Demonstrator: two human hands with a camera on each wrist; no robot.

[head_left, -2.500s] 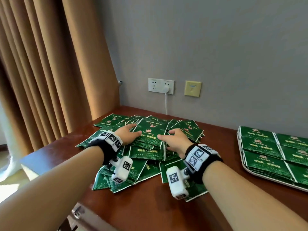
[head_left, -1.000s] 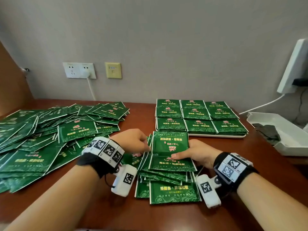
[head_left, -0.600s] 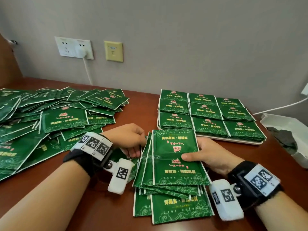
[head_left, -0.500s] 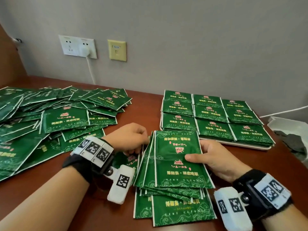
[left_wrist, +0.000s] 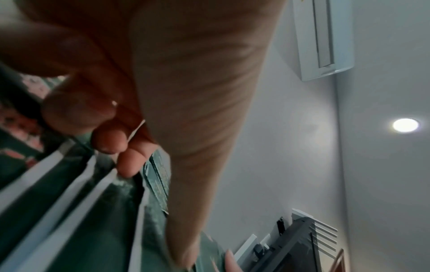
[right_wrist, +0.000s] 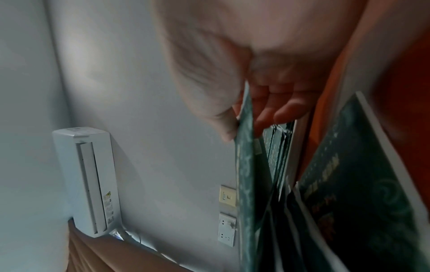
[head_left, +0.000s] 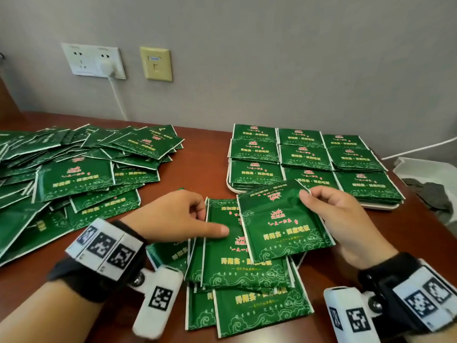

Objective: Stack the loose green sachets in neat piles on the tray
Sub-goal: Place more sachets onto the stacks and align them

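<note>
Head view is showing the right hand [head_left: 343, 219] pinching a single green sachet [head_left: 284, 221] by its far right corner, thumb on top and fingers curling underneath, holding it tilted just above a small fanned pile of sachets [head_left: 242, 273] lying on the brown table [head_left: 202, 164]. To the left of that grip, the left hand [head_left: 173, 216] is resting on the fanned pile, its thumb lying flat across the top sachet while the other fingers are curling round the pile's left edge. Beyond the pinched sachet, the white tray [head_left: 380, 206] is carrying sachets in neat stacks [head_left: 306, 157] laid in rows. Far to the left of both hands, a big loose heap of sachets [head_left: 74, 179] is spreading over the table. Right wrist view, blurred, is showing the sachet edge-on between thumb and fingers [right_wrist: 274, 114]; left wrist view is probably showing fingertips [left_wrist: 109, 141] tucking among the sachet edges.
</note>
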